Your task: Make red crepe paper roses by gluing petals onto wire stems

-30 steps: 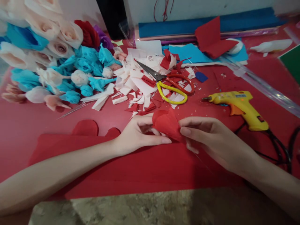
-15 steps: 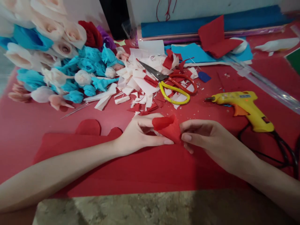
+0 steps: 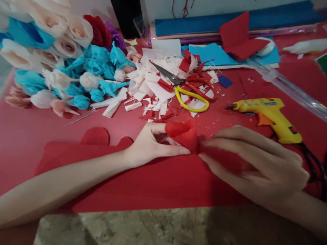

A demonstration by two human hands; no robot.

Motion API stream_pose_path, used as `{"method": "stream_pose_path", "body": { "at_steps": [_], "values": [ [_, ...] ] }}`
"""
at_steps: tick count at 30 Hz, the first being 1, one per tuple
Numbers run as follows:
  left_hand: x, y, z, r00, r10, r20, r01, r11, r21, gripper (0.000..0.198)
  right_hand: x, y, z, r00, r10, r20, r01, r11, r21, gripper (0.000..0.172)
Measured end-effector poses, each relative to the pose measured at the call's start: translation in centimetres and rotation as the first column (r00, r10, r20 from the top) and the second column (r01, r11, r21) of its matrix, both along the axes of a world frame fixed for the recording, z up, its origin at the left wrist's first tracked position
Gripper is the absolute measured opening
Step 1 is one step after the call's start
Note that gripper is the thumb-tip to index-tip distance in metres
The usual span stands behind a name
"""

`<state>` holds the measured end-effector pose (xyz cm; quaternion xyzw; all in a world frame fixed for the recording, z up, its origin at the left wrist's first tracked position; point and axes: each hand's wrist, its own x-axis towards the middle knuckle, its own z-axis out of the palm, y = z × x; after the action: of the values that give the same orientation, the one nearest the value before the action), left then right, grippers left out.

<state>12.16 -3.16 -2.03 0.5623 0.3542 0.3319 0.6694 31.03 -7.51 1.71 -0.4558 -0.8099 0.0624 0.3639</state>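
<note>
My left hand holds a red paper cone between thumb and fingers near the table's front, its open rim tilted up and to the left. Just right of the cone's narrow end, my right hand has its thumb and fingers spread apart, blurred by motion, with nothing seen between them. A large red sheet lies under both hands. Beyond its back edge, at the left, rests a rounded red piece, with a smaller one beside it.
Scissors with red and yellow handles lie on white and red scraps. A yellow glue gun rests at the right, its cord running behind my right hand. Paper flowers fill the back left. Blue paper lies at the back.
My right hand has come away from the cone's side and opened, moving right. My left hand keeps the cone in about the same place. The view has shifted slightly.
</note>
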Motion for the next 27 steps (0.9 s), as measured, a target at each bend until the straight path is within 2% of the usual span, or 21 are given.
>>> {"method": "stream_pose_path", "body": {
  "at_steps": [4,15,23,27],
  "values": [
    [0.11,-0.02,0.14,1.000,0.022,0.017,-0.022,1.000,-0.007,0.021,-0.35,-0.19,0.11,0.999,0.008,0.039,-0.008,1.000,-0.007,0.007],
    [0.17,0.09,0.27,0.999,0.039,-0.034,-0.035,0.994,0.108,0.022,-0.34,-0.36,-0.24,0.996,-0.028,0.089,0.027,0.999,0.018,0.007],
    [0.05,0.24,0.52,0.998,-0.008,-0.069,0.015,0.995,0.103,0.021,-0.42,-0.49,-0.28,0.998,-0.020,0.063,0.021,1.000,-0.004,0.006],
    [0.08,0.09,0.50,0.997,0.013,-0.079,-0.009,0.999,0.043,0.022,-0.34,-0.44,-0.47,0.996,-0.050,0.079,0.049,0.999,0.014,0.007]
  ]
}}
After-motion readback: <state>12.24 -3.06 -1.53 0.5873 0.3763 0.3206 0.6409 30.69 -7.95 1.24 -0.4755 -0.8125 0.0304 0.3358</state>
